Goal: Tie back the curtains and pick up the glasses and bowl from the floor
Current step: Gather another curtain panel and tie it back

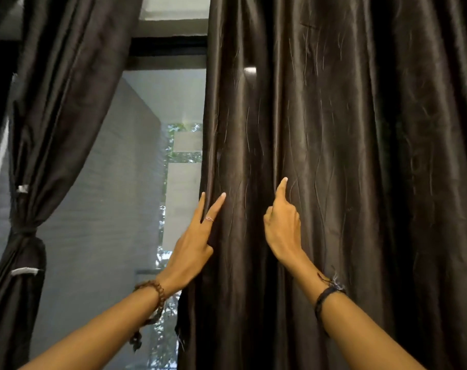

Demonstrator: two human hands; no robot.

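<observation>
The right curtain point(334, 156), dark and shiny, hangs loose and covers the right half of the window. My left hand point(192, 249) is at its left edge, two fingers straight, with the edge passing between them and the thumb tucked behind the cloth. My right hand point(283, 225) holds a fold further right, index finger pointing up and the other fingers curled into the fabric. The left curtain point(53, 102) is gathered and tied back at the far left by a dark tie point(24, 232). No glasses, bowl or floor are in view.
Between the curtains the window pane point(136, 182) shows a grey wall and some greenery outside. A dark window frame bar point(168, 45) crosses near the top. Beaded and cord bracelets sit on my wrists.
</observation>
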